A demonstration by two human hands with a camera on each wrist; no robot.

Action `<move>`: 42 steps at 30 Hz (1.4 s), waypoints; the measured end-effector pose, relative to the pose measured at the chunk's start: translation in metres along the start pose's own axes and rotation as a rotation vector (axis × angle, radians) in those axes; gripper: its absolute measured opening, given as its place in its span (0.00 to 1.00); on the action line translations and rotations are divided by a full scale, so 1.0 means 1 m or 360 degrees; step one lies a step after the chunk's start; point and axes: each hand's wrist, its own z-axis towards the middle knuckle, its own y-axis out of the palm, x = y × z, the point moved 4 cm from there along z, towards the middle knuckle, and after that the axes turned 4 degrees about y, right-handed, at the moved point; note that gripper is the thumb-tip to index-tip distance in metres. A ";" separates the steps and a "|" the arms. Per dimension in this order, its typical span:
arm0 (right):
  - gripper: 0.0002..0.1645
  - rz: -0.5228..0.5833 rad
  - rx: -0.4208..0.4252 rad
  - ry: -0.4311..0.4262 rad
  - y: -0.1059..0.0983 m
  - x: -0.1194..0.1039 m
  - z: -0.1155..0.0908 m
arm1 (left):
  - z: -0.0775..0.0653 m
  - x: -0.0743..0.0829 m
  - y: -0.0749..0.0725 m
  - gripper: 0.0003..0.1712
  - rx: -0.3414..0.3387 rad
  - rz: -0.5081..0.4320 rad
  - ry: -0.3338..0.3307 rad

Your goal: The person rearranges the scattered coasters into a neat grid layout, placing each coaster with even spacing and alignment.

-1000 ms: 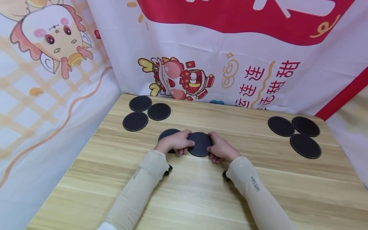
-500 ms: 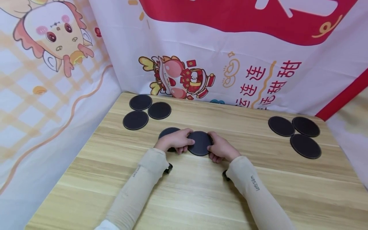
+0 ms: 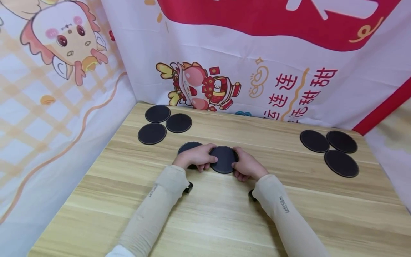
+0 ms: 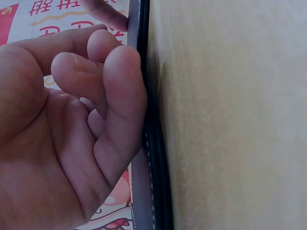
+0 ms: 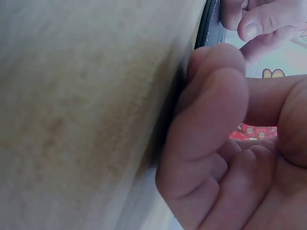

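Your left grip (image 3: 199, 157) pinched the left rim of a round black disc (image 3: 223, 160), thumb on its flat face; your right grip (image 3: 247, 165) pinched the right rim likewise. You had the disc directly between both grips, smooth and leather-like, pale stitching along its edge, over the streaked wood-grain bench (image 3: 218, 217). Your left grip partly hid a second disc (image 3: 190, 145). Three matching discs (image 3: 152, 134) lay near the bench's far left corner, another trio (image 3: 341, 163) near its far right corner.
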 end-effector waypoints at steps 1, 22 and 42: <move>0.41 -0.0008 0.0001 -0.0006 0.000 0.000 0.000 | 0.000 0.000 0.000 0.40 0.0001 0.0000 -0.0003; 0.41 -0.0063 0.0032 -0.0023 0.002 -0.003 0.001 | -0.001 0.000 -0.003 0.40 0.0000 0.0007 0.0027; 0.35 -0.0214 0.0232 -0.0041 0.001 -0.035 0.000 | -0.043 -0.044 -0.111 0.26 0.0747 0.0482 -0.0150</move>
